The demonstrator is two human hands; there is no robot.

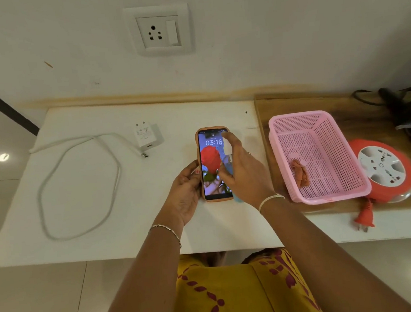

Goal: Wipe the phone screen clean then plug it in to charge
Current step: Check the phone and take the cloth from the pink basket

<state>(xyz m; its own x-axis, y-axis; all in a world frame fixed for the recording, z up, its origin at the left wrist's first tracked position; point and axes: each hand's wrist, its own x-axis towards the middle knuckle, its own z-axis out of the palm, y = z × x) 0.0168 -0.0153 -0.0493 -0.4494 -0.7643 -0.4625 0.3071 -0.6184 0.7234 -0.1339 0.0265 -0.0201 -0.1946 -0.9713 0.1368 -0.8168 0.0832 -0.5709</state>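
1. The right hand's fingers (228, 176) bunch together over the phone (213, 164), seemingly pinching a small pale wipe (229, 146) against the glass; the wipe is mostly hidden, so I cannot tell exactly how it is gripped.
2. The right hand (245, 177) arches from the right edge, probably so the pad of the wipe bears down flat on the screen.
3. The left hand (186, 194) cups the phone's left side, its fingers curled around the case edge, likely bracing it against sliding.
4. The phone lies face up on the white worktop (90, 243), screen lit, near the front edge within easy reach.
5. The charger adapter (145, 137) and its looped white cable (78, 187) lie to the left, unplugged and well apart from the phone, ready for the charging step.
6. The wall socket (158, 30) sits directly above the worktop, empty.
7. The pink basket (296, 123) stands to the right, out of the wiping path.
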